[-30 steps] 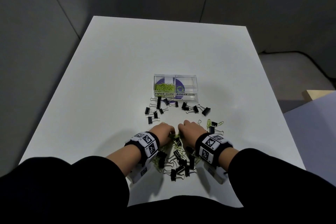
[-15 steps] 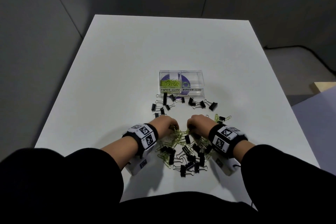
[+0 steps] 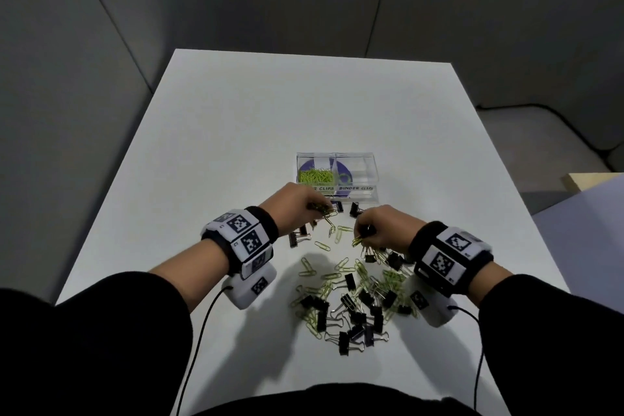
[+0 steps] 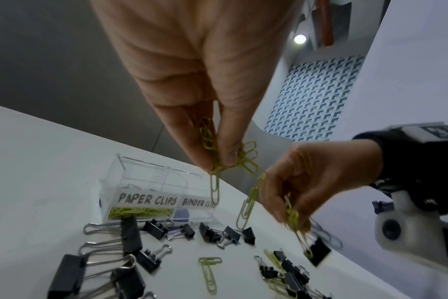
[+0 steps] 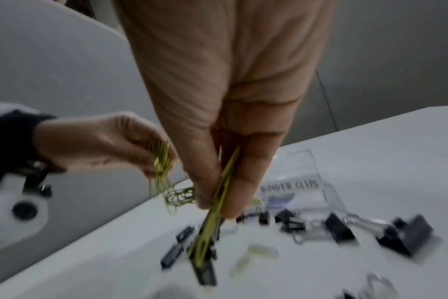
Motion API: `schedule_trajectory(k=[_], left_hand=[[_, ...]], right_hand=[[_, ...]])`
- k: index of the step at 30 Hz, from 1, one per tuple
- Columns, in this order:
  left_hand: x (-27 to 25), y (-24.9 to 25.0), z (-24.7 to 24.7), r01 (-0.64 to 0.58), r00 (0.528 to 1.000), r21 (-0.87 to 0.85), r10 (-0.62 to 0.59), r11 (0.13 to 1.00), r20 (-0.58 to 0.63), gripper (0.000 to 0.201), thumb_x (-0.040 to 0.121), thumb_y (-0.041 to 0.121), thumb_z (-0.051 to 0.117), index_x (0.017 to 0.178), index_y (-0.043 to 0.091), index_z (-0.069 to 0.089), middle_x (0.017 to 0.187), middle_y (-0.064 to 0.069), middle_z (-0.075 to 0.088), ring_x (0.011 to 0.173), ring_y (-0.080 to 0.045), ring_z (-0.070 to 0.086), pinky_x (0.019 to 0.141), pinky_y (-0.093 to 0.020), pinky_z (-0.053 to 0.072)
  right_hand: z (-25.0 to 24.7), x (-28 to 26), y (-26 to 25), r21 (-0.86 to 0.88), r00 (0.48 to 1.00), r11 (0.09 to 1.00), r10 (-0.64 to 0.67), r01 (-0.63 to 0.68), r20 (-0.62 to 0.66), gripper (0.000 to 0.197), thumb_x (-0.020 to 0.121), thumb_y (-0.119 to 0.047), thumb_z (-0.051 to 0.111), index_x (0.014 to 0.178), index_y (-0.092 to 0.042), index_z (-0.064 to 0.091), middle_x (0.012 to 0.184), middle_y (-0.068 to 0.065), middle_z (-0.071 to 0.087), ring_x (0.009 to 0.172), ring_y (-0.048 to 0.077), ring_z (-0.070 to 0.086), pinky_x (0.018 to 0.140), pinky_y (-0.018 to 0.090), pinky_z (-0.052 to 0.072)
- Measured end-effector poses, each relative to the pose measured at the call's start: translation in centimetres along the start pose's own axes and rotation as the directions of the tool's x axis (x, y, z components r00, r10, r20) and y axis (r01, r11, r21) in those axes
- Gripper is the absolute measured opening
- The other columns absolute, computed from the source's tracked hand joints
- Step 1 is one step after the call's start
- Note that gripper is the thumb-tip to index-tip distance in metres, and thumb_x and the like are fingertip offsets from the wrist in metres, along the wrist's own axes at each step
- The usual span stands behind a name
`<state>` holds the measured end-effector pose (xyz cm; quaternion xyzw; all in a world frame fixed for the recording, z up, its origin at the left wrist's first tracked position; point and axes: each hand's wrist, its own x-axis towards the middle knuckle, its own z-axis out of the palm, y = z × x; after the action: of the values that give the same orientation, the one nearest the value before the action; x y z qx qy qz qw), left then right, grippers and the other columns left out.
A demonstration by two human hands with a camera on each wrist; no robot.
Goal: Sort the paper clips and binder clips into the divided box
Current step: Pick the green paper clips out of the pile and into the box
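Both hands have risen off the table: left hand (image 3: 297, 204) and right hand (image 3: 385, 230) each pinch green paper clips (image 4: 212, 149), heading for the divided box (image 3: 337, 159)

The head camera looks from above, forward and down, on the white table (image 3: 236, 145), and it sees both forearms and the clear box (image 3: 337, 176) beyond them. The left wrist camera sits very near the left hand (image 4: 205, 81) and looks along its fingers, low over the table, toward the box (image 4: 146, 190); the right hand (image 4: 320, 176) enters at its right side. The right wrist camera looks the same way along the right hand (image 5: 230, 101), somewhat blurred, with the left hand (image 5: 97, 141) at its left side. All three views share the box (image 5: 302, 182), the clips before it and both hands.
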<state>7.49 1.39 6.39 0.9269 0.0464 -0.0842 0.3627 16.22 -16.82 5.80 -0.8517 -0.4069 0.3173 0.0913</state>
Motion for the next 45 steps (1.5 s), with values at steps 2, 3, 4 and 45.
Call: schedule_trajectory(k=[2, 3, 4, 45], left_hand=[[-0.1, -0.3, 0.2, 0.016, 1.0, 0.001, -0.016, 1.0, 0.02, 0.027, 0.088, 0.009, 0.061, 0.114, 0.012, 0.067, 0.112, -0.005, 0.068, 0.102, -0.018, 0.063, 0.084, -0.016, 0.042], [-0.3, -0.5, 0.6, 0.029, 0.998, -0.004, -0.029, 1.0, 0.047, 0.027, 0.088, 0.009, 0.061, 0.114, 0.011, 0.067, 0.113, -0.005, 0.067, 0.103, -0.018, 0.063, 0.085, -0.017, 0.044], [-0.4, -0.7, 1.3, 0.048, 0.995, -0.004, -0.048, 0.999, 0.084, 0.027, 0.088, 0.009, 0.061, 0.114, 0.011, 0.067, 0.114, -0.005, 0.066, 0.103, -0.018, 0.063, 0.086, -0.017, 0.044], [4.3, -2.1, -4.9, -0.005, 0.956, -0.082, -0.019, 0.997, -0.294, 0.022, 0.087, 0.007, 0.061, 0.106, 0.009, 0.071, 0.1, -0.014, 0.068, 0.094, -0.026, 0.062, 0.087, -0.033, 0.047]], right_hand=[[1.8, 0.4, 0.1, -0.055, 0.999, 0.998, 0.026, -0.024, 0.037, 0.018, 0.086, -0.009, 0.06, 0.103, -0.005, 0.064, 0.11, 0.009, 0.065, 0.098, 0.021, 0.06, 0.085, 0.025, 0.044], [2.8, 0.7, 0.4, -0.061, 0.997, 0.997, 0.046, -0.042, 0.055, 0.018, 0.086, -0.009, 0.06, 0.103, -0.005, 0.064, 0.111, 0.01, 0.065, 0.101, 0.022, 0.059, 0.085, 0.025, 0.043], [3.6, 0.8, 0.7, -0.062, 0.996, 0.996, 0.062, -0.058, 0.069, 0.019, 0.086, -0.009, 0.06, 0.103, -0.006, 0.064, 0.111, 0.011, 0.064, 0.103, 0.022, 0.059, 0.085, 0.025, 0.043], [-2.5, 11.1, -2.9, 0.248, 0.895, 0.967, 0.066, 0.051, -0.44, 0.022, 0.089, -0.004, 0.054, 0.108, -0.002, 0.065, 0.11, 0.017, 0.063, 0.103, 0.029, 0.058, 0.09, 0.031, 0.043]])
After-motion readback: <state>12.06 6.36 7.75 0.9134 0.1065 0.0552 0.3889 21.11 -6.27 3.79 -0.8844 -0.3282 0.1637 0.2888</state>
